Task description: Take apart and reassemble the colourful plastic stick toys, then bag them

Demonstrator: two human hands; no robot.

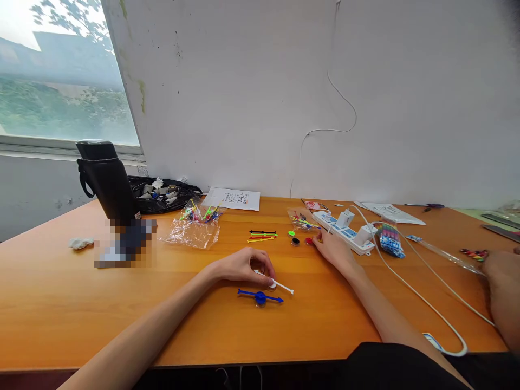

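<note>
My left hand (246,265) rests on the orange table (60,303), fingers pinched on a white plastic arrow stick (280,285) with a small disc at its middle. Just in front of it lies a blue arrow stick on a blue disc (260,296). My right hand (331,246) reaches farther out, fingertips touching a small red disc (309,241). Beside that lie a black disc (296,241) and a green disc (291,233). Black, green, red and yellow arrow sticks (262,235) lie in a row to their left.
A clear bag of coloured sticks (195,222), a black bottle (108,181), a black bag of parts (162,192), papers (233,199), a white power strip (345,230) with cables, a small packet (390,241). Another person's hand (501,271) rests at the right edge.
</note>
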